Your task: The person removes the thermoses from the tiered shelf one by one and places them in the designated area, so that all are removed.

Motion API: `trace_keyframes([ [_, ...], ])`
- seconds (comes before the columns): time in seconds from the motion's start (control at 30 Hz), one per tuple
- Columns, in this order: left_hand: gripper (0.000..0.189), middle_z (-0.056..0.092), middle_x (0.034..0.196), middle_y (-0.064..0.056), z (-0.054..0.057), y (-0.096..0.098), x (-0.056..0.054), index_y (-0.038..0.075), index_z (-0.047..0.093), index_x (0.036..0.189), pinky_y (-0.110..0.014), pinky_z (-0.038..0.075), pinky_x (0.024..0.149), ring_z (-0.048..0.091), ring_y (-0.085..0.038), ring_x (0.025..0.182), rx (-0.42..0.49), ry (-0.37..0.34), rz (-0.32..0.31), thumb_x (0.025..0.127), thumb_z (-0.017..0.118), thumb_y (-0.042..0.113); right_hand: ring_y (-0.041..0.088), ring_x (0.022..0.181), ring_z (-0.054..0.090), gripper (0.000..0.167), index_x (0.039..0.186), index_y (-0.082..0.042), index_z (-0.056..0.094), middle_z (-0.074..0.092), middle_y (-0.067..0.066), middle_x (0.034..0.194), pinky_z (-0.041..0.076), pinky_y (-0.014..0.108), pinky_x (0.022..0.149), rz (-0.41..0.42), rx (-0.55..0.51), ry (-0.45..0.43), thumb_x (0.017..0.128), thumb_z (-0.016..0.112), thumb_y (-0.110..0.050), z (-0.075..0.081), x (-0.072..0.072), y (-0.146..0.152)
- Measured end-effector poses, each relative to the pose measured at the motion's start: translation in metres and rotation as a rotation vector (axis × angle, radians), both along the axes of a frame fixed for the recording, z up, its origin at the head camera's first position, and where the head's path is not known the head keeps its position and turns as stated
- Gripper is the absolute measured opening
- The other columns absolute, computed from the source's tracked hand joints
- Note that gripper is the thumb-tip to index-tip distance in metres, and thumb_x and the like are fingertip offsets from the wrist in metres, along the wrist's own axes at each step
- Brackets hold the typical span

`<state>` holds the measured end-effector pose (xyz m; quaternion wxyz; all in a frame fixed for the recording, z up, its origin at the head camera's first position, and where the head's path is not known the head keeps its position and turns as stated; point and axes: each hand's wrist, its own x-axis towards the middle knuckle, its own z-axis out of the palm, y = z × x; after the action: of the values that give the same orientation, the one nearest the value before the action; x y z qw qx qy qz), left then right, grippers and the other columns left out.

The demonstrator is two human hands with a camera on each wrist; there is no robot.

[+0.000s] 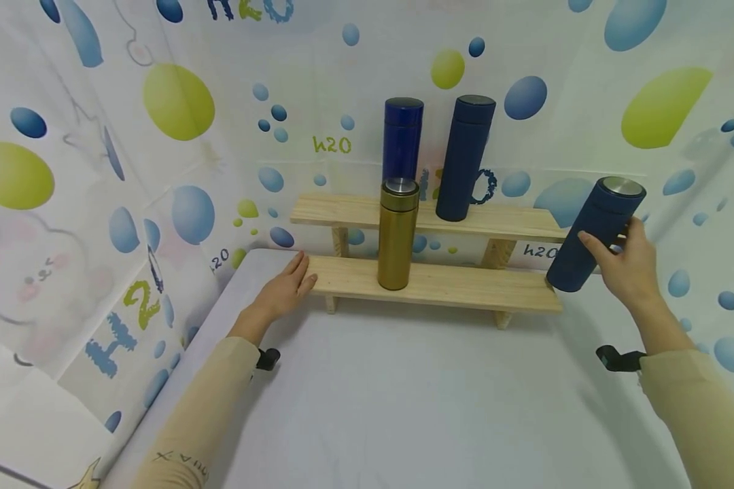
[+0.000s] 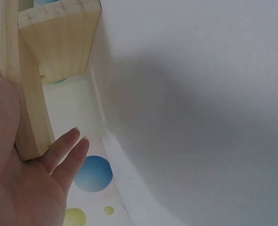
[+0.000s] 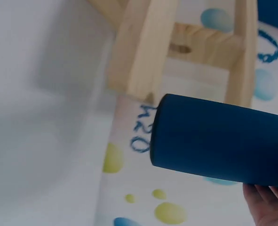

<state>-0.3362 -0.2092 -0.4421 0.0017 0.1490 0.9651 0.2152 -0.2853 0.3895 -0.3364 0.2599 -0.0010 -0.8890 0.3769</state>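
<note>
My right hand (image 1: 631, 268) grips a dark blue thermos flask (image 1: 590, 234) with a silvery lid top, thumb on the near side. The flask leans, its lid toward the right and its base by the right end of the lower shelf board (image 1: 465, 285). In the right wrist view the flask (image 3: 218, 139) lies across the picture, with fingertips along its lower edge. My left hand (image 1: 284, 288) rests at the board's left end, fingers straight. The left wrist view shows the palm against the board's end (image 2: 33, 150) and two fingers stretched out past it.
A gold thermos (image 1: 396, 238) stands on the lower board. On the upper board (image 1: 342, 207) are a glossy blue thermos (image 1: 402, 139) and a matte dark blue one (image 1: 466, 159). The wooden rack stands on a white-covered table (image 1: 416, 394) before a dotted wall sheet (image 1: 355, 88).
</note>
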Motion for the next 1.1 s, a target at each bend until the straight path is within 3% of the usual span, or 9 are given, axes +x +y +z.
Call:
trace_keyframes([
  [0.33, 0.071, 0.007, 0.171, -0.019, 0.0, 0.001, 0.002, -0.002, 0.013, 0.163, -0.054, 0.023, 0.123, 0.017, -0.04, 0.155, 0.007, 0.021, 0.001, 0.112, 0.031, 0.046, 0.053, 0.137, 0.044, 0.081, 0.159, 0.0, 0.021, 0.038, 0.03, 0.156, 0.038, 0.065, 0.11, -0.086, -0.064, -0.038, 0.102, 0.058, -0.045, -0.022, -0.018, 0.017],
  [0.67, 0.07, 0.009, 0.17, -0.02, 0.0, 0.001, 0.003, -0.003, 0.015, 0.162, -0.054, 0.023, 0.123, 0.017, -0.04, 0.155, 0.017, 0.031, 0.002, 0.112, 0.033, 0.043, 0.046, 0.145, 0.037, 0.084, 0.161, -0.002, 0.017, 0.032, 0.027, 0.161, 0.035, 0.062, 0.114, -0.175, -0.13, -0.087, 0.102, 0.056, -0.048, -0.048, -0.038, 0.03],
  [1.1, 0.071, 0.009, 0.17, -0.021, -0.004, 0.001, -0.001, -0.003, 0.015, 0.162, -0.055, 0.022, 0.123, 0.016, -0.04, 0.155, 0.021, 0.034, 0.008, 0.112, 0.031, 0.045, 0.046, 0.15, 0.028, 0.087, 0.161, 0.001, 0.011, 0.024, 0.028, 0.163, 0.03, 0.059, 0.119, -0.223, -0.19, -0.151, 0.103, 0.053, -0.048, -0.072, -0.041, 0.041],
])
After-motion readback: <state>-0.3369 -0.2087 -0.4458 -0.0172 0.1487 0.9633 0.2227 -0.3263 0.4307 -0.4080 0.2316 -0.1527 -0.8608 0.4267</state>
